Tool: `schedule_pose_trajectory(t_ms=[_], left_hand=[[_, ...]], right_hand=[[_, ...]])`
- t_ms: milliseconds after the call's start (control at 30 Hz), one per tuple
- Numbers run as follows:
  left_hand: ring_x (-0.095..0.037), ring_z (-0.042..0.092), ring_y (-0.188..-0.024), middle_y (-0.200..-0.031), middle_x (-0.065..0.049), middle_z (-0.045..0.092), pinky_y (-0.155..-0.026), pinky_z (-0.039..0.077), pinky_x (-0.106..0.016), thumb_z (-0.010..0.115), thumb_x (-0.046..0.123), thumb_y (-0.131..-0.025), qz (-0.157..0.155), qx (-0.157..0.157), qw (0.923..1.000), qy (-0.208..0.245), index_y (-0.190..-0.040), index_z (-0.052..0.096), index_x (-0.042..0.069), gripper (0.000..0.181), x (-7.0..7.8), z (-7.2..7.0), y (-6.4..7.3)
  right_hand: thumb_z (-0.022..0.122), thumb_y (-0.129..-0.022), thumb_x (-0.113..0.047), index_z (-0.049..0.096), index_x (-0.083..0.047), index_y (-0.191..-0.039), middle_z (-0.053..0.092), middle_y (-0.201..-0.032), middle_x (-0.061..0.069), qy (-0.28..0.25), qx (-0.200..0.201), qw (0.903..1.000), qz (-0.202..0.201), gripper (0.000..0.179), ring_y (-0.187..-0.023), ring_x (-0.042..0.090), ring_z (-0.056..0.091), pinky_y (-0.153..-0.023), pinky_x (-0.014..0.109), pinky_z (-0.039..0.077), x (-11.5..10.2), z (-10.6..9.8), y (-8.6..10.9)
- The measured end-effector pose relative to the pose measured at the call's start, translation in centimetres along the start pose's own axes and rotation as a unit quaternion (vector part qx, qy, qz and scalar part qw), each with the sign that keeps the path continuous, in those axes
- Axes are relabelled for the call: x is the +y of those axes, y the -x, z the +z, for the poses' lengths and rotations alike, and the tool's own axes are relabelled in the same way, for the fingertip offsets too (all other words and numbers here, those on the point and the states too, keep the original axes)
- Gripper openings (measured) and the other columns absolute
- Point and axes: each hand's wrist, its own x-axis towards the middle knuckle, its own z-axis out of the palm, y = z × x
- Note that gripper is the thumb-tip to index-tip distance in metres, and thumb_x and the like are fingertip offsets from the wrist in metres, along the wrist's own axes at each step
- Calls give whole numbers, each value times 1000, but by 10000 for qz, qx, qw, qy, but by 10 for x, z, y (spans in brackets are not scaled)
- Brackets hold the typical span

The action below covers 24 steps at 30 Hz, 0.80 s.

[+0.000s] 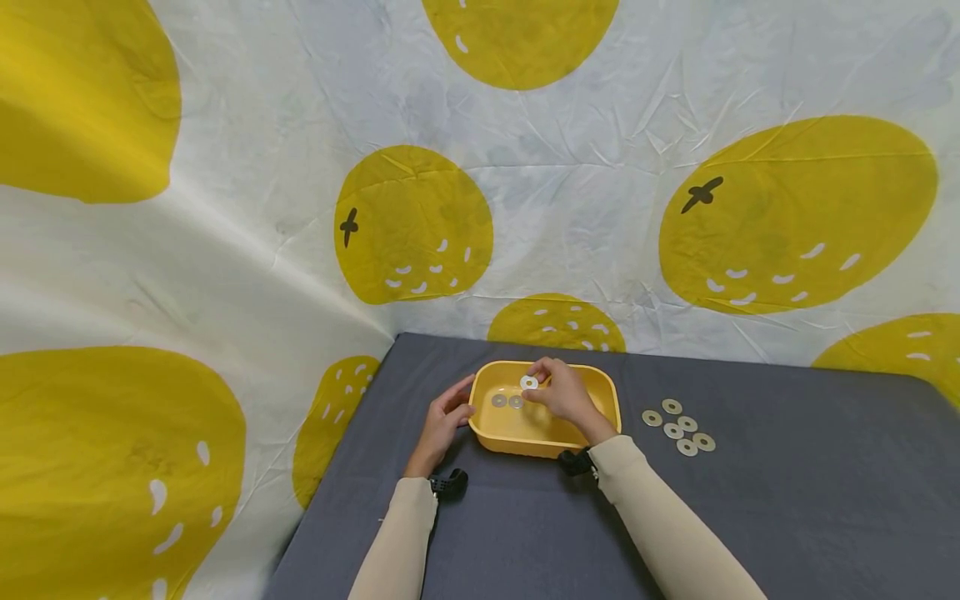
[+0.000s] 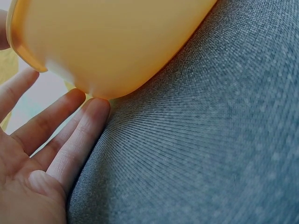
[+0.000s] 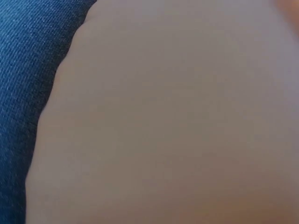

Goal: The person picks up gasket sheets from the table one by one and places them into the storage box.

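A yellow plastic basin (image 1: 525, 442) sits on the dark cloth, between both hands. My left hand (image 1: 441, 423) is at its left end, thumb by the rim. In the left wrist view its fairly straight fingers (image 2: 74, 149) touch the outer wall. Reaching in over the basin, my right hand (image 1: 564, 393) pinches a flat metal washer (image 1: 529, 382) between thumb and fingers. Beneath it, two washers lie side by side on the basin floor: one on the left (image 1: 498, 401), another (image 1: 516, 402) close to the right fingertips. The basin's blurred pale wall (image 3: 163, 116) fills most of the right wrist view.
Several loose washers (image 1: 687, 424) lie grouped on the dark grey tablecloth (image 1: 810, 467), right of the basin. Behind and to the left hangs a white curtain (image 1: 570, 217) printed with yellow fruit, meeting the table's back and left edges.
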Motion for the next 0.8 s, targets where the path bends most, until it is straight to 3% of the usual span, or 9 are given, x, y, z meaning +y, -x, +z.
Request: schedule_pose_trajectory(t_ms=[133, 367, 600, 800], left_hand=[[-45, 62, -115, -129, -29, 64, -81, 57, -22, 59, 4, -95, 21, 71, 10000, -60, -152, 50, 10, 58, -6, 1, -3], [-52, 58, -119, -133, -34, 60, -84, 58, -26, 59, 2, -96, -51, -191, 9998, 95, -154, 47, 6, 59, 13, -1, 4], [-50, 58, -122, -135, -31, 60, -85, 58, -24, 57, 4, -99, -54, -66, 10000, -11, -154, 47, 13, 57, -6, 0, -3], [-39, 65, -115, -131, -25, 65, -83, 58, -24, 60, 7, -97, 101, 130, 9998, -101, -151, 54, 19, 55, -11, 0, -4]], right_hand=[[85, -83, -17, 69, -8, -110, 58, -97, 9, -45, -4, 10000, 45, 33, -84, 23, 52, -72, 32, 42, 2, 3, -1], [86, -82, -14, 70, -9, -108, 59, -88, 8, -192, 120, 9997, 40, 31, -75, 21, 50, -67, 31, 40, 5, 8, -2], [85, -82, -14, 70, -7, -107, 57, -85, 7, -153, 128, 9998, 82, 30, -73, 21, 49, -64, 30, 39, 12, 12, -3], [85, -83, -15, 69, -8, -108, 57, -85, 7, -174, 56, 9997, 150, 31, -71, 20, 49, -62, 29, 39, 14, 13, -5]])
